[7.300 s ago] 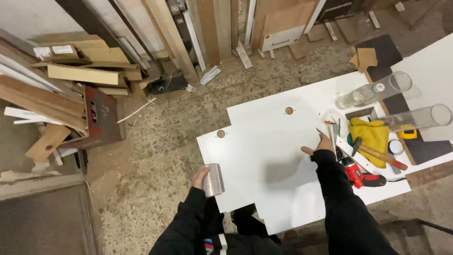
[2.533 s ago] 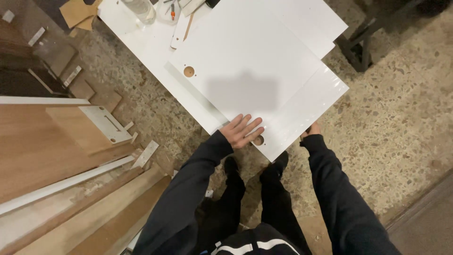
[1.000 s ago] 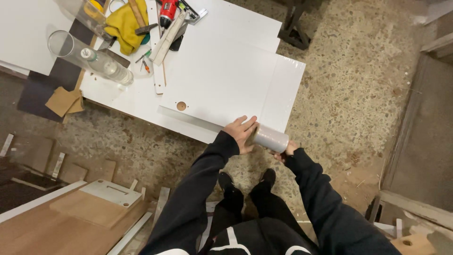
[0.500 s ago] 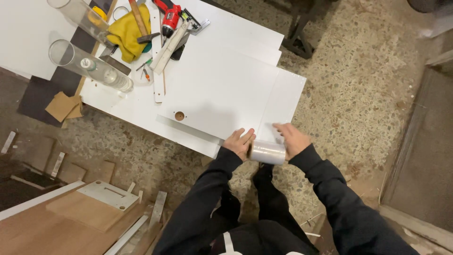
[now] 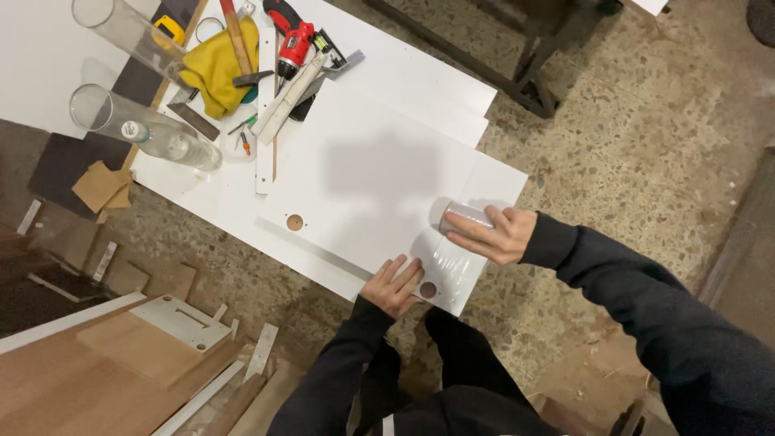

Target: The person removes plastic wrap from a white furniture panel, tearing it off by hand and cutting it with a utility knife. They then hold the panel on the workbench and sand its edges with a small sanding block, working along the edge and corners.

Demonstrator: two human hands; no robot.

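Note:
A stack of white panels [image 5: 379, 186] lies on a low support, with round holes near its front edge. My left hand [image 5: 393, 284] presses flat on the panels' near corner, beside one hole. My right hand [image 5: 494, 234] grips a roll of clear stretch film [image 5: 462, 216] above the right end of the panels. A sheet of film [image 5: 446, 262] runs from the roll down toward my left hand.
At the panels' far left lie a red drill [image 5: 289, 36], a yellow cloth [image 5: 215, 64], a hammer, a ruler and two clear tubes [image 5: 145, 129]. Wooden boards [image 5: 137, 355] lie on the floor at lower left. A dark metal frame [image 5: 533, 73] stands behind the panels.
My right hand has carried the film roll up and away from my body over the panel's corner, drawing film out. My left hand stays pressed on the corner.

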